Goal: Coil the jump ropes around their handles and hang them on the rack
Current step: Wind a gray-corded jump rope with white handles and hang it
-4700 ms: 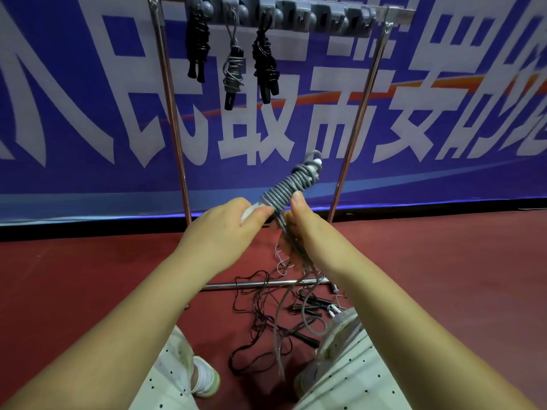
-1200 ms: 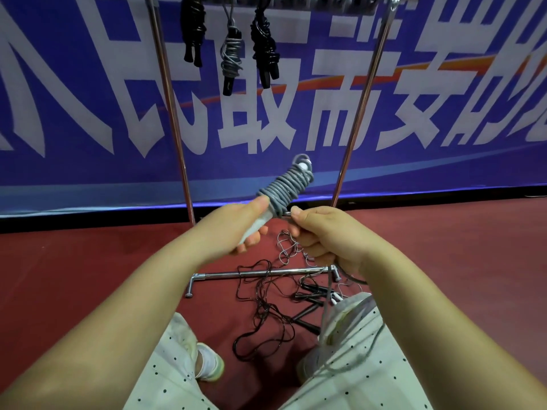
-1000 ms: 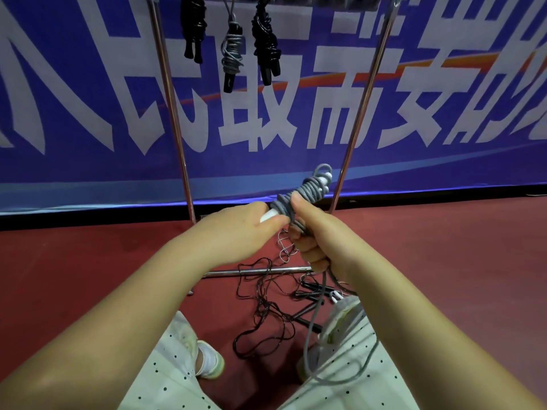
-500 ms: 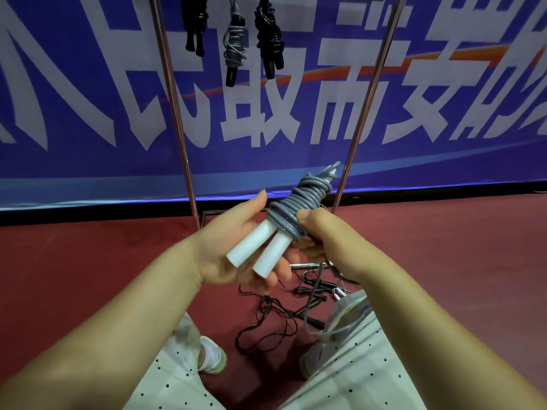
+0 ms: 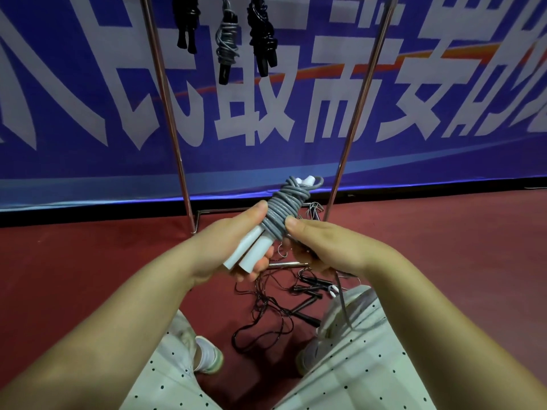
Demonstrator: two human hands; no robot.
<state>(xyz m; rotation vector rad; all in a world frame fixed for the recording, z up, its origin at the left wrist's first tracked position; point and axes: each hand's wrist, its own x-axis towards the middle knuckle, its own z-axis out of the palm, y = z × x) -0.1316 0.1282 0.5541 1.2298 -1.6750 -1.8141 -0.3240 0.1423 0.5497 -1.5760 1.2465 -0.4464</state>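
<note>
Both hands are raised in front of the body, and a coiled rope (image 5: 281,214) is held between them. Its two white handles (image 5: 251,250) are cradled side by side in the curled fingers of the left hand (image 5: 233,247), the thumb lying along the coil. The right hand (image 5: 322,247) is curled against the coil's other side, its thumb pressed on the lowest turns; a loose grey tail (image 5: 343,303) hangs below this hand.

Behind everything, a blue banner (image 5: 444,161) with large white characters and an orange stripe is stretched smooth and flat. Below it, a dull red floor (image 5: 444,261) with a matte surface is spread. A rack (image 5: 165,93) of thin, shiny metal tubes is stood before the banner, with two slanting uprights and a low crossbar. Three wound ropes (image 5: 226,45) are hung near its top, two black and one grey.

On the floor between the feet, thin black cords (image 5: 266,309) are tangled with slim black handles.

The held rope is a round, smooth, rubbery grey cord wound in tight turns round plain cylindrical handles. Its long axis is tilted, the butt ends pointed down toward the left wrist and the wound end pointed up and away toward the rack's right upright.
</note>
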